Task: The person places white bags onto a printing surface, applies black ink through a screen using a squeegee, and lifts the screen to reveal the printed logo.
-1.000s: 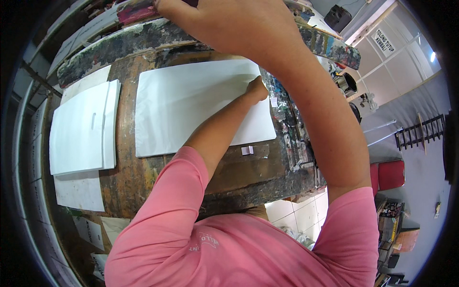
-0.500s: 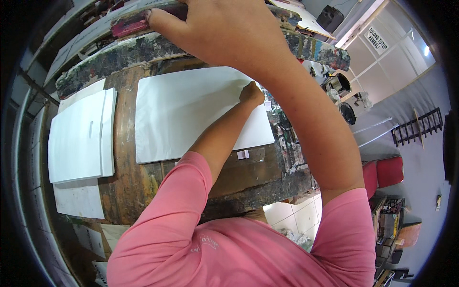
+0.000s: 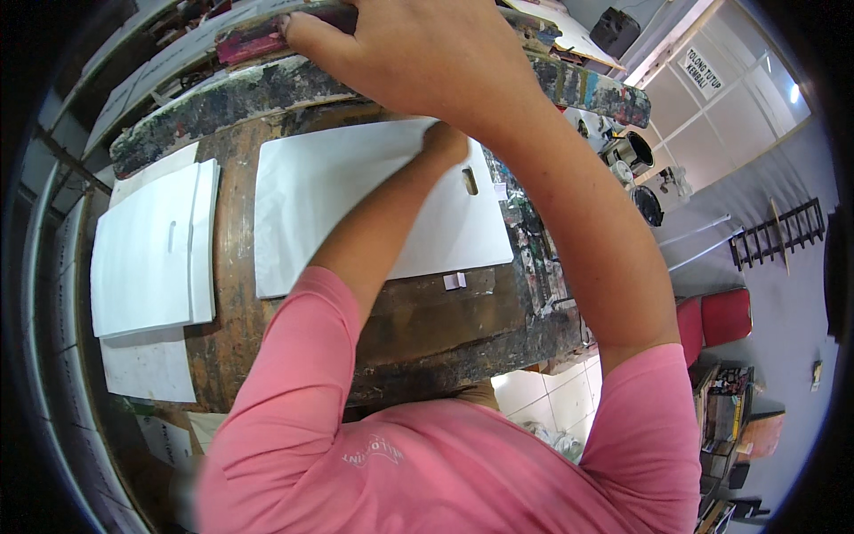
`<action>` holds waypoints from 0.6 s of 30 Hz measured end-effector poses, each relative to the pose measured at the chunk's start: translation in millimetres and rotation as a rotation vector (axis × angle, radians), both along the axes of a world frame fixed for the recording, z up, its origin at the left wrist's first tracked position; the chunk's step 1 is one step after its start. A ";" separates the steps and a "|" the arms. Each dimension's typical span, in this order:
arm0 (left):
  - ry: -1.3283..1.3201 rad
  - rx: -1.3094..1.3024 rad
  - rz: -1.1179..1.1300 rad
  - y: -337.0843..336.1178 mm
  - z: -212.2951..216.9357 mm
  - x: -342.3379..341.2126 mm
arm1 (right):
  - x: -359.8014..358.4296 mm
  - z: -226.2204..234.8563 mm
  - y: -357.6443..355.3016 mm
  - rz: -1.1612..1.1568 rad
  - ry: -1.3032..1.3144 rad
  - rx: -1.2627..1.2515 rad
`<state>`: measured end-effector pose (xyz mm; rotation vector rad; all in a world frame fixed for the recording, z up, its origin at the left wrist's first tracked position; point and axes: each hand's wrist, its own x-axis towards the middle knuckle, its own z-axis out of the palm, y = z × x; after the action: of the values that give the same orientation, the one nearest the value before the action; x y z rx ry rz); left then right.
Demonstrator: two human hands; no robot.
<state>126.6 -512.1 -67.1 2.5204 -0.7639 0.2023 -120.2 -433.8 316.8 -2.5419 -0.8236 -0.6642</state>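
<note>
A flat white bag (image 3: 347, 196) with a handle slot lies on the stained wooden table (image 3: 236, 222). My left hand (image 3: 447, 142) is on the bag's far right part, beyond the slot; its fingers are hidden, so I cannot tell how they are placed. Above it, my right hand (image 3: 436, 58) is raised and closed over a paint-stained wooden frame bar (image 3: 249, 46), with the thumb along the bar and the other fingers mostly out of view. A second paint-crusted bar (image 3: 222, 100) runs just nearer than that one.
At the left sits a stack of white bags (image 3: 142, 249) over a pale sheet (image 3: 147, 369). A small pale tab (image 3: 455, 281) is stuck near the bag's front edge. Dark pots (image 3: 633, 153) stand at right. Beyond are a red chair (image 3: 725, 316) and a black rack (image 3: 778, 236).
My left hand has slid away and slightly left over the bag, uncovering the handle slot. My right hand stays raised at the frame bar.
</note>
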 end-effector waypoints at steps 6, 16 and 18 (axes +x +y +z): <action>-0.195 0.050 0.090 133.7 4.7 34.0 | 22.2 -12.4 -9.2 -0.065 -0.079 0.019; -0.093 0.328 0.097 195.6 -22.7 74.2 | 15.3 13.5 2.3 -0.065 0.094 0.001; -0.094 0.278 0.068 199.7 -31.0 84.0 | 16.6 0.8 -5.4 0.018 -0.050 0.005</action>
<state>210.5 -312.5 -98.1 2.8188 -0.7910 0.2547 -103.6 -439.2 317.5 -2.5195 -0.8589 -0.7266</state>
